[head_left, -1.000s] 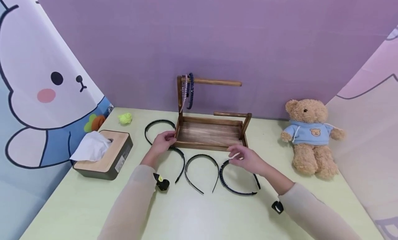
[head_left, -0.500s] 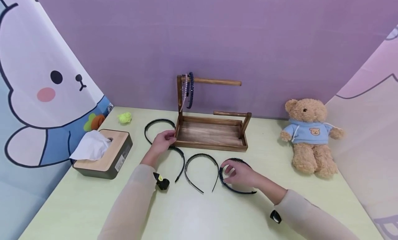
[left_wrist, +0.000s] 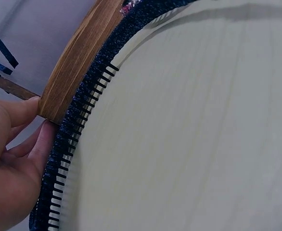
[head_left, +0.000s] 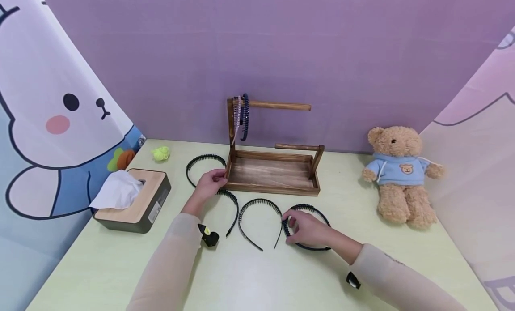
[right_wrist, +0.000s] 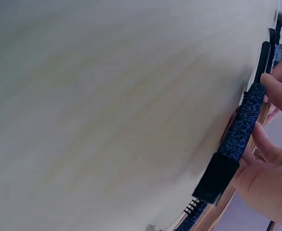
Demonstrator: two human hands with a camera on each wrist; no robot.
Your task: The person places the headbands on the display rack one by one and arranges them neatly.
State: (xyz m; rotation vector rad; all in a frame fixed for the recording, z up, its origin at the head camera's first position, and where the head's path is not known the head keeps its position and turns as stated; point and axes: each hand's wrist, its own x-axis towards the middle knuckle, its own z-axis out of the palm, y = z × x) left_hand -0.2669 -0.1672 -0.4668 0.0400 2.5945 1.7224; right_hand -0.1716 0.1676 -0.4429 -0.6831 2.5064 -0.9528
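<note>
One rack (head_left: pixel 271 171) runs lengthwise rightward from the left hand (head_left: pixel 208 186).

The worktop (head_left: pixel 257 284) has a smooth, pale yellow-green surface. A wooden rack (head_left: pixel 273 189) stands at rear centre. Four dark headbands lie on the surface: rear-left headband (head_left: pixel 206 156), beside the rack; front-left headband (head_left: pixel 237 212), middle headband (head_left: pixel 260 200) and right headband (head_left: pixel 303 206), in front. Left side: tissue box (head_left: pixel 156 191); behind it, yellow-green ball (head_left: pixel 161 153). Right side: plush bear (head_left: pixel 402 170).
</note>
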